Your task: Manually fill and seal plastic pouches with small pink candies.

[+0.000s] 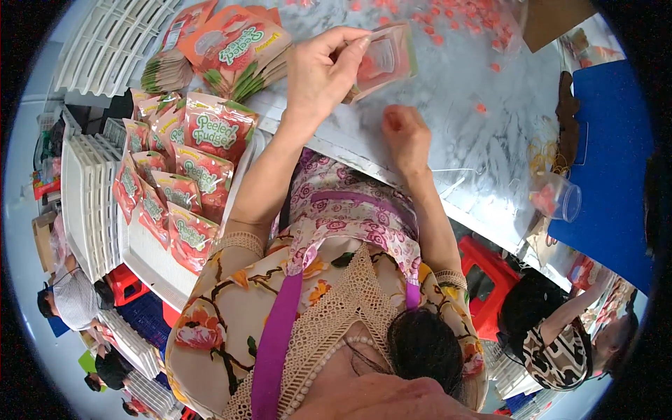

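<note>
My left hand (318,77) is closed on the edge of a small candy pouch (393,59), thumb on top, above the marbled table. The pouch has a clear window and a red and green print; it looks flat. My right hand (407,136) hovers near the table's front edge, apart from the pouch, its fingers curled in. Whatever it may hold is hidden. Stacks of flat orange-red pouches (234,45) fan out beyond my left hand. Small red candies (437,40) lie scattered at the far side of the table.
Plump pouches (203,168) fill a white basket (164,269) at my left, beside stacked white trays (87,203). Rubber bands (549,154) and a tipped clear cup (556,197) sit at the right, near a blue panel (612,161). Other people work behind on both sides.
</note>
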The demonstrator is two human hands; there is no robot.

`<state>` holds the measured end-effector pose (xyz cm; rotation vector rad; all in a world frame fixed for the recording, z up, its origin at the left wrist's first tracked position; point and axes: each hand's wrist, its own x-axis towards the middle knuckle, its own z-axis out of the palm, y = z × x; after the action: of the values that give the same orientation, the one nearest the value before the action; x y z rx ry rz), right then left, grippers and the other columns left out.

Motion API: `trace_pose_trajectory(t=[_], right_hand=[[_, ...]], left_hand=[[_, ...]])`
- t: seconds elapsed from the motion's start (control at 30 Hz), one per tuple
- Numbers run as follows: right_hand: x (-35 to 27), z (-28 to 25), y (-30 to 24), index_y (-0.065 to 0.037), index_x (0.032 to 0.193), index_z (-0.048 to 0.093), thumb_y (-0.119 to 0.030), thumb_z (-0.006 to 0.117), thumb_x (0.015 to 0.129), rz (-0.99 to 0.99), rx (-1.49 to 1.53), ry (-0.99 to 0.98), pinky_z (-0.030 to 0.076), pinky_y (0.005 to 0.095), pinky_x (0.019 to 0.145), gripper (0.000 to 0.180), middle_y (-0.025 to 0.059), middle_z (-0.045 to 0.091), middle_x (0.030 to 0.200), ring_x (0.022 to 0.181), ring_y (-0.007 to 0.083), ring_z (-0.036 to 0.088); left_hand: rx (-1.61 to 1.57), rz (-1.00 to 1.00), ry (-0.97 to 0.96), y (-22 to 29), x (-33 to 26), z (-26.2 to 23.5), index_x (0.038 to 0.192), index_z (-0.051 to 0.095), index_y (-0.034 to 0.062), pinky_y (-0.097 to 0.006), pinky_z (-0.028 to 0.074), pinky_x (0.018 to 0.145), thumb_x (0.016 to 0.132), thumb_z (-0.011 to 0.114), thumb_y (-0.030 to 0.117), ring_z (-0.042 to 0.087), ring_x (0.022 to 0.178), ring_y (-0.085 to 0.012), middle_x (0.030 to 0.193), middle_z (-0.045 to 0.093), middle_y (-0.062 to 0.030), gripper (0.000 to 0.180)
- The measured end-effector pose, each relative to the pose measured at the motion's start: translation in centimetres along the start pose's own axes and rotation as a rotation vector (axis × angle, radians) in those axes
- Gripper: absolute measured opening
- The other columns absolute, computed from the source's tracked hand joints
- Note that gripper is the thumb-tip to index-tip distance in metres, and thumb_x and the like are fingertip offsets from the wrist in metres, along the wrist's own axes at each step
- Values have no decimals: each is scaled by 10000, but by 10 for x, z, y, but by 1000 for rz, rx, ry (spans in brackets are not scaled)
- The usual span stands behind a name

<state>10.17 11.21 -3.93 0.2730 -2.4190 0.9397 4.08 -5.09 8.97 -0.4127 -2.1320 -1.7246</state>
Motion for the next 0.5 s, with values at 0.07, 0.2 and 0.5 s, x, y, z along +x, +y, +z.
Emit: trace_pose_trajectory(t=[0.07,0.2,0.5], right_hand=[[8,-8,10,-72,865,636,-50,680,796,408,367,130,459,261,485,85,-4,550,612,529,114,561],[79,-59,-26,-76,804,594,-103,671,851,675,644,464,354,226,405,93,-10,518,610,501,52,472],[140,-49,-63,-56,870,603,-112,690,849,359,854,637,365,192,476,105,-5,585,752,557,51,489]], left_hand=[[24,-30,-25,2,3,5,956,693,2,-218,415,483,878,632,110,500,546,-26,617,608,8,146],[-33,-127,-61,1,3,12,949,698,5,-225,434,500,864,643,115,516,544,-43,613,620,-17,149],[-17,-159,-87,10,8,38,941,711,6,-259,485,508,855,610,98,606,543,-75,588,633,-62,162]])
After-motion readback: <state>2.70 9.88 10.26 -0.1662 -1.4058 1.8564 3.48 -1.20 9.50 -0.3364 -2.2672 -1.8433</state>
